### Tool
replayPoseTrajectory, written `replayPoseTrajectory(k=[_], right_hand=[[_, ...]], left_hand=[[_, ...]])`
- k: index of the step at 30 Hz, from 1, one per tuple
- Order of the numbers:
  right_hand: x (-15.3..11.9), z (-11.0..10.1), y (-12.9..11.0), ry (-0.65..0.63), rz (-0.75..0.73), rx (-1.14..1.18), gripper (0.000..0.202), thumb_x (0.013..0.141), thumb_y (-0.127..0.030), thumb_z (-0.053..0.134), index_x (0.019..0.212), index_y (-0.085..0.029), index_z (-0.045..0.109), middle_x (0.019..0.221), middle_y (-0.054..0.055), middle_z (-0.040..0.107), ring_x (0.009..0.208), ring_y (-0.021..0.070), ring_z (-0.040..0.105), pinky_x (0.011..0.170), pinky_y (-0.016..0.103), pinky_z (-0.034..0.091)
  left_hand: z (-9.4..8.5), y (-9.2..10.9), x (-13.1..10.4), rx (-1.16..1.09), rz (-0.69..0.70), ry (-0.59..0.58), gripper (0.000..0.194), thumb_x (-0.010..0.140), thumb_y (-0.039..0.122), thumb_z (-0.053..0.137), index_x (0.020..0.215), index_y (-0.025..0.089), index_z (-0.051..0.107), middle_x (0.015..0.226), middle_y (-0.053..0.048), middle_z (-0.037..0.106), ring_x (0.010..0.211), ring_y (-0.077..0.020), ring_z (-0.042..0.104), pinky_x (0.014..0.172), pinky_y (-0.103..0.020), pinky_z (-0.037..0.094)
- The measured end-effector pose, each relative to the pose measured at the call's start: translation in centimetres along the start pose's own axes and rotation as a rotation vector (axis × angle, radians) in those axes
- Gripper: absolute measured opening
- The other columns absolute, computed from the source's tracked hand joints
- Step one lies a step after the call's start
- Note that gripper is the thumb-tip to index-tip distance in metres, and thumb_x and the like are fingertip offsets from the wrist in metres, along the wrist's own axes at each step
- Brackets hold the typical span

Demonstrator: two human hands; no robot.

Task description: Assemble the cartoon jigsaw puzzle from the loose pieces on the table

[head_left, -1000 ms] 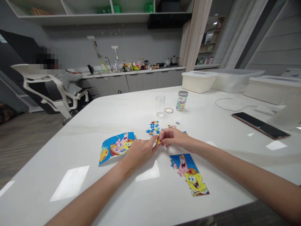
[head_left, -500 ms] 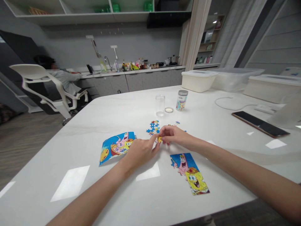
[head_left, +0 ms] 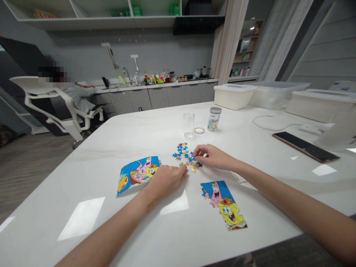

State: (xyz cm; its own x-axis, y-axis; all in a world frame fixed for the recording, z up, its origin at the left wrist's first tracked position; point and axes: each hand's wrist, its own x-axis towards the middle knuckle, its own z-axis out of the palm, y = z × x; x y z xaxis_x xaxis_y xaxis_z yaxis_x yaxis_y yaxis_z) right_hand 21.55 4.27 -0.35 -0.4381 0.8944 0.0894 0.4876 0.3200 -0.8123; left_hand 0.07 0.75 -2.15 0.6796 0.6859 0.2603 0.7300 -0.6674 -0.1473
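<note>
Loose jigsaw puzzle pieces (head_left: 182,148), mostly blue with some yellow and pink, lie in a small heap mid-table. At the heap's right edge my right hand (head_left: 213,156) reaches in, thumb and fingertips pinched at a puzzle piece. My left hand (head_left: 169,180) rests at the near left side of the heap, fingers bent and pressed together; whatever they hold is hidden. A joined part of the puzzle (head_left: 229,211), showing a pink starfish and a yellow sponge character, lies in front of my right forearm. Left of my left hand is a curled picture sheet (head_left: 137,172) with the same characters.
Behind the heap stand a clear jar (head_left: 188,126), a round lid (head_left: 199,130) and a printed canister (head_left: 214,119). A phone (head_left: 306,146), a white cable (head_left: 267,124) and storage boxes (head_left: 233,97) are on the right. A person sits in a white chair (head_left: 55,100) at far left.
My hands have come apart from the yellow puzzle piece they were both fingering. The right hand has shifted slightly right, to the heap; the left stays nearly in place, its fingers lower.
</note>
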Motion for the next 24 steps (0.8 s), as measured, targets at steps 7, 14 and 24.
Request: replayPoseTrajectory(k=[7,14,24], right_hand=[[-1.0,0.4,-0.4,-0.087,-0.189,-0.392,0.014,0.076,-0.026,0.069,0.089,-0.021,0.067,0.090,0.006,0.060,0.082,0.0200,0.056,0.076,0.035,0.043],[-1.2,0.8,-0.7,-0.168,-0.167,-0.364,0.011,0.078,-0.020,0.064,0.088,-0.021,0.065,0.092,0.005,0.059,0.082,0.0188,0.057,0.075,0.033,0.044],[-1.3,0.7,-0.6,-0.194,-0.280,-0.324,0.015,0.078,-0.016,0.062,0.092,-0.023,0.064,0.089,0.003,0.063,0.085,0.0182,0.057,0.076,0.030,0.043]], left_hand=[[0.2,0.1,0.0,-0.009,-0.014,0.000,0.031,0.094,0.025,0.035,0.086,0.016,0.064,0.063,-0.008,0.069,0.049,-0.0176,0.062,0.046,-0.025,0.036],[0.2,0.2,0.1,0.004,-0.101,-0.005,0.032,0.093,0.029,0.037,0.086,0.016,0.065,0.061,-0.009,0.069,0.049,-0.0188,0.062,0.045,-0.026,0.035],[0.2,0.1,0.1,-0.020,-0.147,-0.039,0.038,0.093,0.042,0.040,0.091,0.018,0.069,0.065,-0.009,0.069,0.055,-0.0216,0.063,0.048,-0.027,0.036]])
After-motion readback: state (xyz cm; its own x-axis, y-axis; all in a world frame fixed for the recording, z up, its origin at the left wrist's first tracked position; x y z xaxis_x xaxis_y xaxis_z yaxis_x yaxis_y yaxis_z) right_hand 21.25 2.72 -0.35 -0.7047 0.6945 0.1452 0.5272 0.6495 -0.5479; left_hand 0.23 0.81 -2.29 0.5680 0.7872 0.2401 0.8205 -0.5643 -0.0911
